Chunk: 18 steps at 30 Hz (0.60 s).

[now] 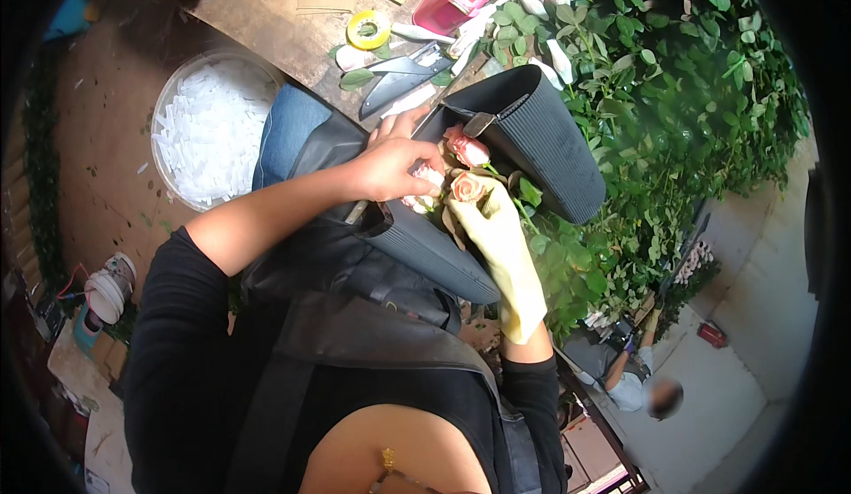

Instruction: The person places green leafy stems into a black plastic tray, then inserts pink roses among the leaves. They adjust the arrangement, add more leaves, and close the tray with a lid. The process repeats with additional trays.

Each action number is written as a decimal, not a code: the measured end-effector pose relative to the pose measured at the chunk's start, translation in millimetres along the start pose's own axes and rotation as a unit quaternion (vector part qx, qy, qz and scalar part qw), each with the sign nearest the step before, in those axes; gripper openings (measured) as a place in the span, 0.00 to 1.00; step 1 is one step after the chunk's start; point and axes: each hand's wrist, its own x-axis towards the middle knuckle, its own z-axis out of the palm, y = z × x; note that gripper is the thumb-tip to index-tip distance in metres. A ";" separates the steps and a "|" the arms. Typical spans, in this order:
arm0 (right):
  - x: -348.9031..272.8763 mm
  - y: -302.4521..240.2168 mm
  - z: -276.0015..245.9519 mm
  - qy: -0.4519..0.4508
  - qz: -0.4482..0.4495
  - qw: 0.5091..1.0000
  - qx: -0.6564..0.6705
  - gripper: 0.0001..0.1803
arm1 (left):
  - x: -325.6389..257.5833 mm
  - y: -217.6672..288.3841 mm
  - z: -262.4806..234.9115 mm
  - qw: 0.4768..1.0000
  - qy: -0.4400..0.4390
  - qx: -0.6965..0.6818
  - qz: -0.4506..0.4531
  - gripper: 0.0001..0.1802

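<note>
In the middle of the head view, several pink and peach roses lie in a black ribbed rubber holder (554, 139) with two raised sides. My bare left hand (394, 166) reaches in from the left, its thumb and fingers closed at a pale pink rose (429, 176). Coming up from below, my right hand (490, 223) wears a pale yellow glove and grips a peach rose (467, 188) near its bloom. A deeper pink rose (467, 148) rests just above it, against the holder's inner side. Green stems and leaves (529, 194) stick out to the right of the glove.
On the wooden table (257, 15) lie a knife (403, 82), a yellow tape roll (368, 29) and a pink tape dispenser (456, 2). Leafy rose stems (656, 113) are heaped at right. A round tub (213, 130) holds white strips. A co-worker (629, 379) is at lower right.
</note>
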 end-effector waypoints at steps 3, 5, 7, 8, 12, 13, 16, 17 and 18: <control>-2.2 4.9 -5.1 -0.017 -0.029 0.999 0.008 0.19 | 0.7 -3.6 1.4 1.000 0.002 0.003 0.005 0.17; -3.0 13.9 -7.9 0.009 0.002 1.000 0.017 0.22 | 1.3 -2.4 0.2 1.000 -0.001 0.010 0.009 0.17; -3.3 5.6 -0.2 0.051 0.062 0.997 0.008 0.22 | 1.0 1.5 -2.7 1.000 0.000 0.027 0.007 0.17; -6.8 -4.1 1.7 0.054 0.016 0.997 -0.048 0.23 | 0.8 1.0 -2.1 1.000 0.001 0.026 0.009 0.18; -22.7 -2.0 -5.1 0.048 -0.046 0.978 -0.199 0.21 | 3.3 -1.4 -0.4 1.000 -0.003 0.026 0.016 0.18; -39.3 -34.6 -2.8 0.037 0.038 0.955 -0.291 0.19 | 3.0 -3.7 -0.6 1.000 0.001 0.028 0.011 0.18; -94.8 -62.2 -22.3 0.047 -0.216 0.912 -0.346 0.22 | 4.7 -9.8 2.0 0.999 0.000 0.023 0.024 0.18; -109.3 -70.4 -37.2 0.044 -0.170 0.894 -0.413 0.23 | 5.1 -9.7 1.6 0.999 0.000 0.023 0.029 0.18; -120.9 -75.8 -54.3 0.032 -0.131 0.867 -0.479 0.24 | 4.8 -9.8 1.2 0.999 -0.001 0.034 0.020 0.19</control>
